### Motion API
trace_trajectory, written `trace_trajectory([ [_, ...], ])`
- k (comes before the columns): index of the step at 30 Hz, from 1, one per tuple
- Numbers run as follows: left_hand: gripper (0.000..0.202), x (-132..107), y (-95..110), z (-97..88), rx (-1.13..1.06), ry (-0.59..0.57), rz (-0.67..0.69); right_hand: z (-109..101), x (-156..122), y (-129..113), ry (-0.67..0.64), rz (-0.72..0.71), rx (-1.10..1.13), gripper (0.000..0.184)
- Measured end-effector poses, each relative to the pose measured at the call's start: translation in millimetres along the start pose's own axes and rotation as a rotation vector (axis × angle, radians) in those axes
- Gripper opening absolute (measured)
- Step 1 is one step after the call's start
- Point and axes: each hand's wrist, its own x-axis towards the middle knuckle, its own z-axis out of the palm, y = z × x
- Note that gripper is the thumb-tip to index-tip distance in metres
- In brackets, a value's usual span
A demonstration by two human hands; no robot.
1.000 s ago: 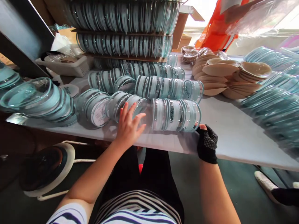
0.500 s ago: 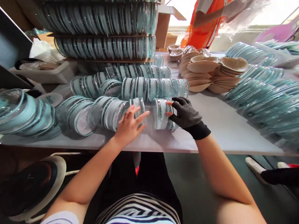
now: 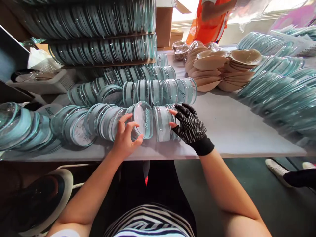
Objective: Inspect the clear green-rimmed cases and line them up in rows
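A row of clear round plastic pouches with teal rims lies along the front of the white table (image 3: pixel 222 128). My bare left hand (image 3: pixel 126 136) is at one pouch (image 3: pixel 147 120), tilted with its lettered band facing me. The fingers of this hand are apart and bent around the pouch's left edge; whether they press on it I cannot tell. My right hand (image 3: pixel 190 126), in a black dotted glove with bare fingertips, rests against a short group of upright pouches (image 3: pixel 161 123). Its fingers are spread along their right side, partly hiding them.
Racked pouches (image 3: pixel 103 49) rise at the back left beside a white basket (image 3: pixel 46 82). Tan oval pieces (image 3: pixel 209 72) are stacked at the back. More pouches (image 3: pixel 283 95) lean at the right. A person in an orange vest (image 3: pixel 207 23) stands behind the table.
My left hand has drawn back left and its fingers have bent. The pouch beside it has turned its face toward me. My right hand and its group have shifted slightly left in view.
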Motion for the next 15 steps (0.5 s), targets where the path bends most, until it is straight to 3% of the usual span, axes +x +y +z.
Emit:
trace_trajectory([
  [5,0.016,15,8,-21.0,0.132,-0.165,0.029,10,-2,3,0.119,0.038,0.159,0.049],
  [7,0.022,18,17,-22.9,0.183,-0.204,0.016,14,-7,8,0.17,0.09,0.235,0.044],
  [11,0.054,27,44,-4.1,0.18,-0.206,0.129,26,-22,12,0.256,0.177,0.39,0.032],
  [15,0.07,38,59,22.4,0.19,-0.323,0.208,33,-28,12,0.368,0.227,0.415,0.026],
])
